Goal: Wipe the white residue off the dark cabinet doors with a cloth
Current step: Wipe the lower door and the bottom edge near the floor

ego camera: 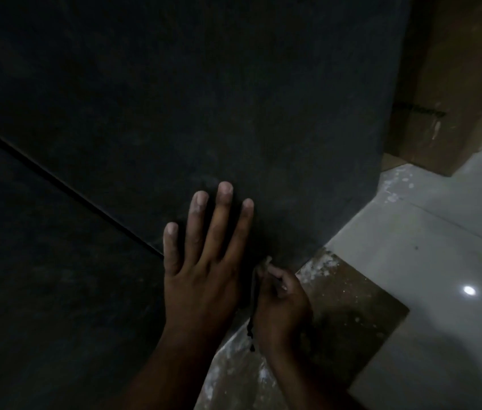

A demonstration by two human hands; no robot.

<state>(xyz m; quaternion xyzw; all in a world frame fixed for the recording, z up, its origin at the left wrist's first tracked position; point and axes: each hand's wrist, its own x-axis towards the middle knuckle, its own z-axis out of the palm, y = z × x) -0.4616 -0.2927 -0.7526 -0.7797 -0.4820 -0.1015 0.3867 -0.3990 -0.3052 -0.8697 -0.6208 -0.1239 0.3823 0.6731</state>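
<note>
Two dark cabinet doors fill the view: a large one [204,99] and a second one [41,261] at lower left, split by a thin gap. My left hand [204,261] presses flat on the large door near its lower corner, fingers straight and spread. Just right of it, my right hand [281,303] pinches a small dark cloth [256,288] against the door's bottom edge. Most of the cloth is hidden in the fist. Faint pale smears show on the doors.
A brown floor strip [352,315] dusted with white powder runs under the door's corner. Pale glossy floor tiles [440,247] with a light reflection lie to the right. A brown wooden panel [455,84] stands at upper right.
</note>
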